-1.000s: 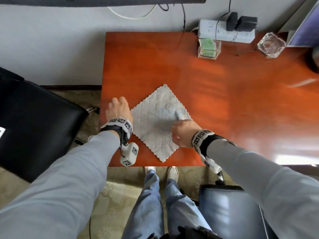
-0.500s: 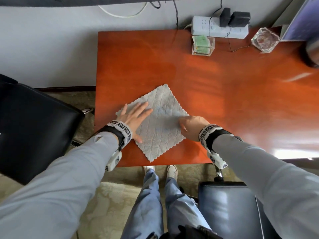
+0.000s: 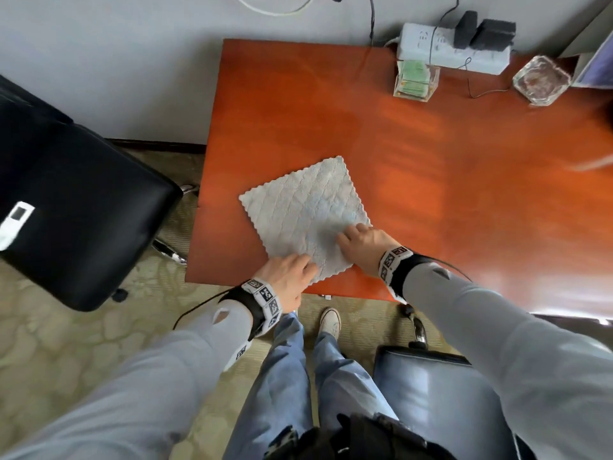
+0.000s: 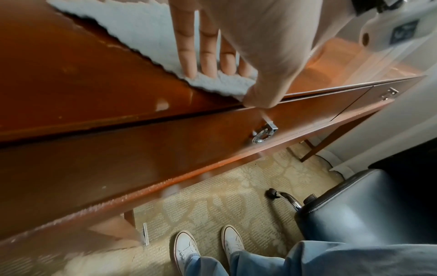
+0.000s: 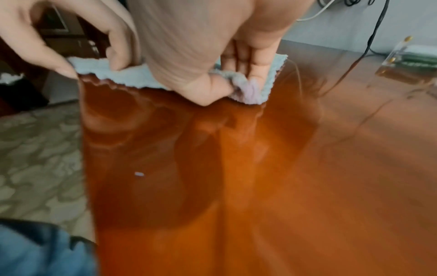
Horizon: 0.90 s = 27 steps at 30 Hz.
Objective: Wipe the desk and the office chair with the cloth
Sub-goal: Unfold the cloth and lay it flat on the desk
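Observation:
A pale grey quilted cloth lies spread flat on the orange-brown desk, near its front left corner. My left hand is at the cloth's near corner by the desk edge. Its fingers lie straight on top and the thumb is at the corner's edge, pinching it. My right hand pinches the bunched right corner of the cloth between thumb and fingers. A black office chair stands left of the desk. A second dark chair is close at my right.
At the desk's back edge are a white power strip with black plugs, a clear holder of green cards and a glass ashtray. A drawer with a metal handle runs under the front edge. Patterned carpet lies below.
My left hand left the cloth's left side and came to its near corner. My right hand stayed on the right corner and bunched it. The cloth turned slightly.

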Each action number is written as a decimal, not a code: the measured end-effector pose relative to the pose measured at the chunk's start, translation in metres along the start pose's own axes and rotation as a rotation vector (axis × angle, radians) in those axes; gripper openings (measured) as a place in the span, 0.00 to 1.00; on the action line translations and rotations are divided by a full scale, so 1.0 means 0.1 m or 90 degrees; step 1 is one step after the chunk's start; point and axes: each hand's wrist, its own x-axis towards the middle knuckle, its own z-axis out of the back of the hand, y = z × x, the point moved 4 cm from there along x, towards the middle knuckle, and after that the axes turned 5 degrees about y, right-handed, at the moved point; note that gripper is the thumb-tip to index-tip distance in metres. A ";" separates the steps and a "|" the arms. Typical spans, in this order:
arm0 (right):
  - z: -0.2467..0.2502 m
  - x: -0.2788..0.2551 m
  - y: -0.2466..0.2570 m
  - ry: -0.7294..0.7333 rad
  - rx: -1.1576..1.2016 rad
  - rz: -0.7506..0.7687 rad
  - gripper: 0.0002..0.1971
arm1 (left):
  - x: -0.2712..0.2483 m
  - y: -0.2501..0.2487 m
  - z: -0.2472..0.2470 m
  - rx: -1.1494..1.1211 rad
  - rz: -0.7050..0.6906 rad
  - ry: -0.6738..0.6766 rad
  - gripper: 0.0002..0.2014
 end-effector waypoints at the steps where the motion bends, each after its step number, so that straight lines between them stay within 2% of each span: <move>1: 0.03 -0.02 0.06 0.026 0.042 -0.008 0.18 | -0.04 0.00 -0.01 -0.016 0.009 0.009 0.21; 3: 0.09 -0.07 0.15 0.083 0.112 -0.014 0.17 | -0.14 0.03 -0.03 -0.068 0.032 0.027 0.19; 5: 0.19 -0.09 0.17 0.115 0.127 -0.003 0.16 | -0.26 0.12 0.02 -0.156 0.078 0.016 0.10; 7: 0.38 -0.07 0.09 0.128 0.140 0.006 0.09 | -0.33 0.31 0.13 -0.240 0.154 -0.019 0.06; 9: 0.59 0.03 -0.10 0.102 0.208 -0.023 0.06 | -0.35 0.57 0.28 -0.303 0.227 -0.071 0.06; 12: 0.86 0.30 -0.45 0.032 0.314 -0.093 0.10 | -0.24 0.98 0.48 -0.400 0.306 -0.157 0.09; 14: 0.91 0.49 -0.66 -0.005 0.370 -0.135 0.13 | -0.12 1.22 0.53 -0.447 0.342 -0.182 0.11; 17: 0.82 0.68 -0.86 -0.019 0.432 -0.196 0.15 | 0.07 1.47 0.54 -0.455 0.362 -0.188 0.12; 20: 0.66 0.80 -0.91 0.011 0.432 -0.215 0.15 | 0.20 1.64 0.48 -0.448 0.371 -0.170 0.13; 24: 0.54 0.88 -0.88 0.044 0.384 -0.211 0.15 | 0.32 1.73 0.38 -0.421 0.357 -0.160 0.12; 26: 0.56 0.84 -0.88 0.044 0.329 -0.215 0.16 | 0.34 1.71 0.38 -0.388 0.363 -0.186 0.11; 27: 0.60 0.81 -0.87 0.011 0.286 -0.212 0.18 | 0.32 1.68 0.40 -0.334 0.372 -0.219 0.13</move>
